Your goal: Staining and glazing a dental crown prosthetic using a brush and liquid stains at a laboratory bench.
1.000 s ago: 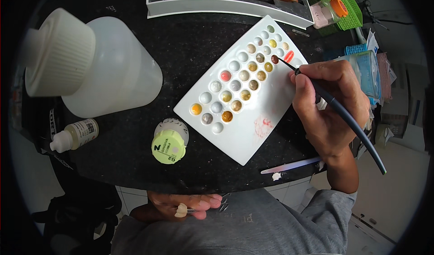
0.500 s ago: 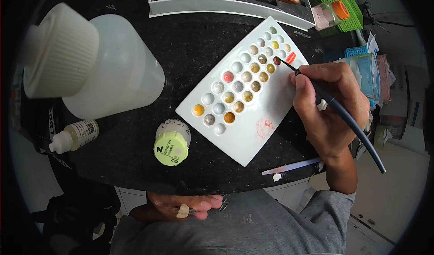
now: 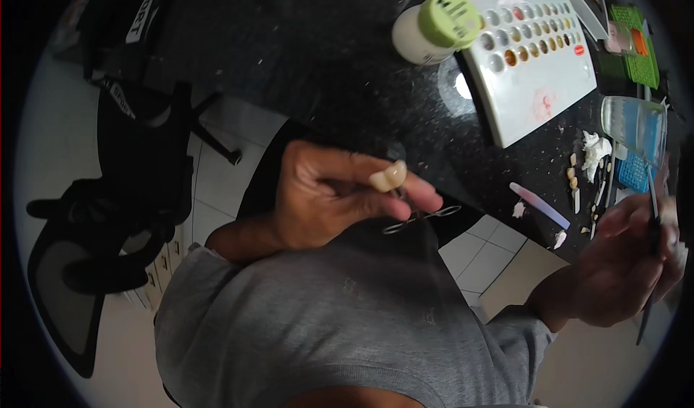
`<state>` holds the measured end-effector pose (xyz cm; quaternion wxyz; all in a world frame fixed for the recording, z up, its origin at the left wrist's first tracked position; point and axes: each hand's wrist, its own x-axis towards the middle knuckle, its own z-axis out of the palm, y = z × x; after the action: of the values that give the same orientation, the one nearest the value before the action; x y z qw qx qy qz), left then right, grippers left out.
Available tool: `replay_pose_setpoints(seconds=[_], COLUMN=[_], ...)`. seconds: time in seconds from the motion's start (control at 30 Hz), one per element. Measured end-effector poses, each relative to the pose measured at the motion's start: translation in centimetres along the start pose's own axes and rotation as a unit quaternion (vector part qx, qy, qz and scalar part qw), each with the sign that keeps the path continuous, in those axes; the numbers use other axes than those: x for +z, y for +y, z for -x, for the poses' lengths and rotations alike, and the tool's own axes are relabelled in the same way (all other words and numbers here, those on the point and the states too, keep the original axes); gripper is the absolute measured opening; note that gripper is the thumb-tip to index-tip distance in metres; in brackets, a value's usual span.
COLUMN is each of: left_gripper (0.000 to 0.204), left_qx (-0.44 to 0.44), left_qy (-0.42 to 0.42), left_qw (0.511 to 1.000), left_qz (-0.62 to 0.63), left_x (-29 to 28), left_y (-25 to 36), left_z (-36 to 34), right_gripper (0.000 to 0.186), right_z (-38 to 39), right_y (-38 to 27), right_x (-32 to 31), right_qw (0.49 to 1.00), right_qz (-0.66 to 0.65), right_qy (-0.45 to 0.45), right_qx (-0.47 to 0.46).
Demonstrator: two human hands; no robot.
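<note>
My left hand [image 3: 311, 191] is closed around slim metal forceps [image 3: 419, 221] with looped handles, in front of my grey shirt. At their end, by my fingertips, sits a cream-coloured dental crown piece [image 3: 388, 177]. My right hand [image 3: 625, 260], a little blurred, grips a dark thin paintbrush [image 3: 644, 321] at the far right. The brush points up to a clear glass [image 3: 623, 122]; whether its tip is inside I cannot tell. A white palette [image 3: 520, 111] with rows of coloured wells lies on the black table, beside a jar with a green lid [image 3: 450, 19].
A pinkish-purple file [image 3: 538, 204] lies near the table edge. Crumpled white tissue [image 3: 596, 151] and several tooth-coloured pieces [image 3: 573, 173] are close to the glass. Green [image 3: 640, 64] and blue baskets [image 3: 633, 171] stand at right. A black chair [image 3: 130, 184] is at left.
My right hand has moved from the palette wells to the glass at right, carrying the brush. The left hand has risen into fuller view with the crown piece. The view has shifted.
</note>
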<state>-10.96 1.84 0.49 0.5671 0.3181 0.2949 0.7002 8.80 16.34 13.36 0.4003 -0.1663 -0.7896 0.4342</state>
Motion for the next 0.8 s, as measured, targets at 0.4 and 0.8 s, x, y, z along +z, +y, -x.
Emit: replay_pose_setpoints(seconds=[0.4, 0.8], left_gripper=[0.023, 0.022], left_qx=[0.013, 0.047], left_qy=[0.027, 0.029], left_qw=[0.998, 0.997], left_qz=[-0.048, -0.05], left_x=[0.0, -0.1], left_y=[0.1, -0.3], left_z=[0.7, 0.6], right_gripper=[0.027, 0.026], right_z=[4.0, 3.9], right_y=[2.9, 2.6], right_x=[9.9, 9.2], right_qw=[0.996, 0.993], right_qz=[-0.066, 0.001], right_qy=[-0.004, -0.114], right_qx=[-0.059, -0.024])
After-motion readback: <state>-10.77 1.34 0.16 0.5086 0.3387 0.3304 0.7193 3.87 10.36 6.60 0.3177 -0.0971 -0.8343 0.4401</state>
